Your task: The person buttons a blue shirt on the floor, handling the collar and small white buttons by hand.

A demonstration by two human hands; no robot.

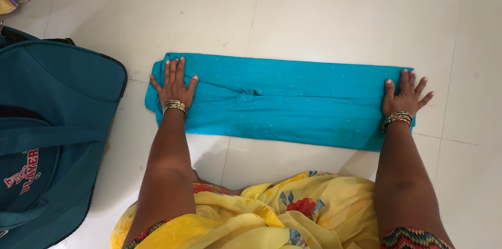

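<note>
The person's left hand (174, 86) is bare of rings as far as can be seen, and just behind it, at the wrist, sits a stack of thin gold-toned bangles (174, 106); the right hand (404, 95) carries a like stack (398, 119) at its wrist, gold with a thin red band among them. Farther up from the hands both forearms are unsleeved; near the upper arms short sleeve edges (413, 239) show a zigzag weave of red, yellow, green and dark thread; below lies a draped yellow garment (272, 217) printed with red flowers and blue-grey leaves.

floor (340, 14): open beyond cloth (293, 102) | left: bag (52, 123) blocks
</note>
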